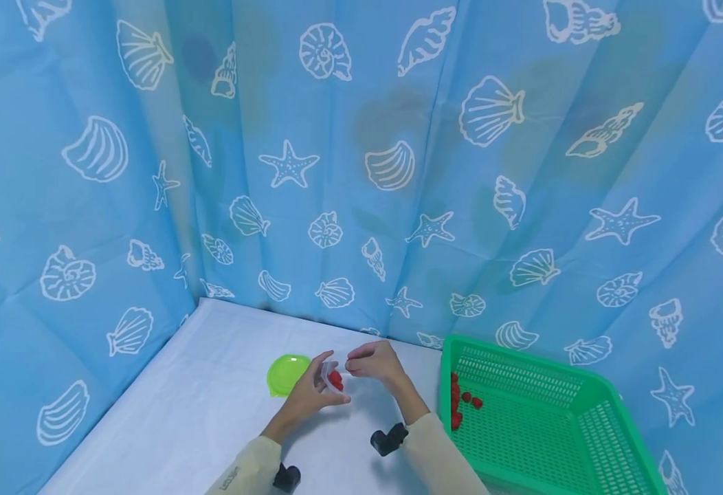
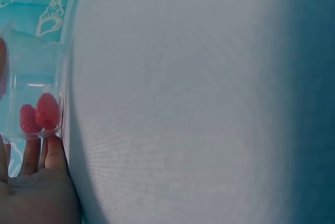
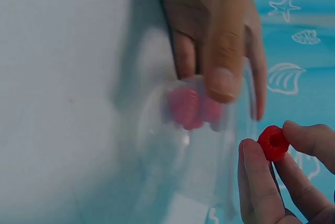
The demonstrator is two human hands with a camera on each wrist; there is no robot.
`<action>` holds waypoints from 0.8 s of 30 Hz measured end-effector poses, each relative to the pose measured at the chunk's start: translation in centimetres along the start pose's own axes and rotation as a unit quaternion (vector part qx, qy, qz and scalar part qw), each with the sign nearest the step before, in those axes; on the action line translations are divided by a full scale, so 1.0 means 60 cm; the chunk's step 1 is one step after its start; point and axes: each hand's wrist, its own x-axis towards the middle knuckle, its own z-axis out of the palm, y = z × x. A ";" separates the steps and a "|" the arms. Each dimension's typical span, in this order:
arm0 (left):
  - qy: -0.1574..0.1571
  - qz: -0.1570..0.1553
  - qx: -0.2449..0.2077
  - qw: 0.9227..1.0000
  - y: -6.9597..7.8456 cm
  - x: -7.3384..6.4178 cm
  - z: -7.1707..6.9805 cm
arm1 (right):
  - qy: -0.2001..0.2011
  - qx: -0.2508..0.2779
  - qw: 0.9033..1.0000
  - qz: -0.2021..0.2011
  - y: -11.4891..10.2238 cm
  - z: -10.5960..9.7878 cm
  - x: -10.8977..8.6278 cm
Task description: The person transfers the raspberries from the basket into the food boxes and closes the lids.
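Observation:
In the head view my left hand [image 1: 308, 390] holds a clear plastic cup [image 1: 326, 372] tilted above the table. Two raspberries [image 2: 47, 111] lie inside the cup near its base, seen through its wall in the left wrist view. My right hand [image 1: 379, 362] is just beside the cup's mouth. Between its thumb and fingertips it pinches a single raspberry [image 3: 273, 143], the hollow end showing in the right wrist view. Left of the cup a round lime-green lid [image 1: 287, 375] lies on the table, partly behind my left hand.
A green plastic basket [image 1: 541, 412] stands at the right, with several raspberries [image 1: 455, 405] along its left side. White cloth [image 1: 213, 385] covers the table. A blue shell-print curtain [image 1: 349, 172] closes off the back and sides.

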 end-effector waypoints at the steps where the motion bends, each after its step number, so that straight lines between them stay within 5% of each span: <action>1: -0.001 0.000 0.000 1.000 0.000 0.000 0.000 | 0.001 -0.006 1.000 -0.003 0.002 0.004 0.000; 16: 0.002 0.010 0.001 1.000 0.005 -0.002 -0.005 | 0.007 -0.156 0.987 -0.047 0.008 0.042 0.014; 24: 0.000 0.012 0.000 1.000 0.005 -0.003 -0.006 | 0.009 -0.177 0.983 -0.046 0.008 0.049 0.014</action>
